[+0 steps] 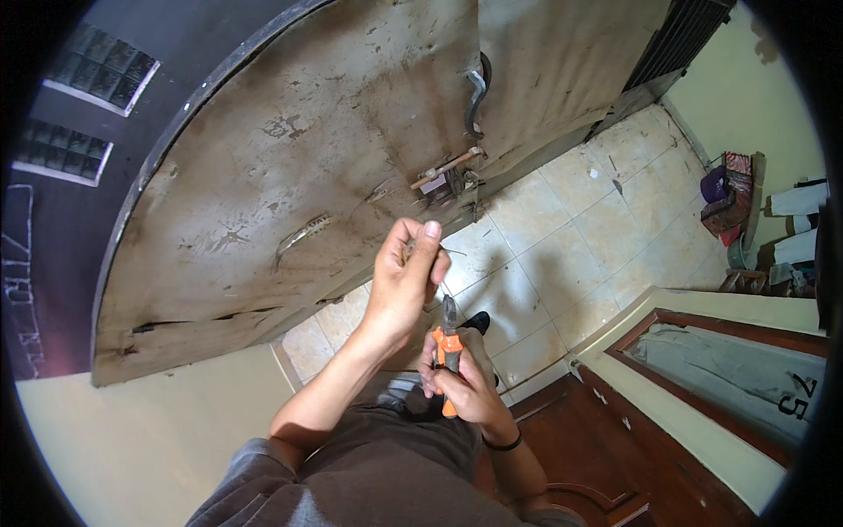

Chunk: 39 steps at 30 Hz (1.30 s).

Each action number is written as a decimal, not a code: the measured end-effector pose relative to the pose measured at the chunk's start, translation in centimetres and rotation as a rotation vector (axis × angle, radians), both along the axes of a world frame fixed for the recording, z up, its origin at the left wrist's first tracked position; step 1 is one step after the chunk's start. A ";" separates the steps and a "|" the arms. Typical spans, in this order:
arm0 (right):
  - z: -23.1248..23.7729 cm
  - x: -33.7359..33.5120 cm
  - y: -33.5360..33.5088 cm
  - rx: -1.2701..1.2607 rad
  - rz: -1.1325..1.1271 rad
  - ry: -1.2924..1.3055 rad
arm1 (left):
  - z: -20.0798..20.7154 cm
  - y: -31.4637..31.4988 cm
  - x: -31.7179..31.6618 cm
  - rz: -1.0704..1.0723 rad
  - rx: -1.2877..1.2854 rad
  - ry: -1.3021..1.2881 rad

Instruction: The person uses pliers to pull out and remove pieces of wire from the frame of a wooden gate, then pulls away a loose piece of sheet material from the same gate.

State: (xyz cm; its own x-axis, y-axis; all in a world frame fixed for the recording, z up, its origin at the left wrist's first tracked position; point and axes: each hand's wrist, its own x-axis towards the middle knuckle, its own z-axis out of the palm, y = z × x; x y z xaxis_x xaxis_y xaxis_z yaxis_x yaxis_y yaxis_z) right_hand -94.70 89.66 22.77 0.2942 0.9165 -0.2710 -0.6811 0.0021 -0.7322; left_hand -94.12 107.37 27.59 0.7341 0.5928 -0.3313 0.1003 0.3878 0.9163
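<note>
The right hand (pixel 471 384) grips orange pliers (pixel 451 342); the left hand (pixel 400 285), slightly farther, pinches one thin wire (pixel 456 253). A worn gate (pixel 237 193) stands at far left.

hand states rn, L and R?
Left hand: closed, pinching what looks like a thin wire.
Right hand: closed around the orange-handled pliers.

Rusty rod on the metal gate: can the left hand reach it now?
Likely yes: nothing visible blocks the way from the left hand to the rusty rod, but that hand seems to pinch a thin wire, and depth is uncertain.
</note>
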 end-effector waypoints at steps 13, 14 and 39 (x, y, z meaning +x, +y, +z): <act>-7.6 -1.0 0.3 -0.055 -0.109 0.319 | 7.9 5.4 -5.6 0.316 0.392 0.014; -8.2 -0.3 0.9 -0.087 -0.145 0.297 | 9.3 5.5 -5.5 0.418 0.502 0.072; -20.5 11.5 25.7 -0.372 -0.477 -0.010 | 18.2 26.7 -4.6 -0.122 1.715 0.234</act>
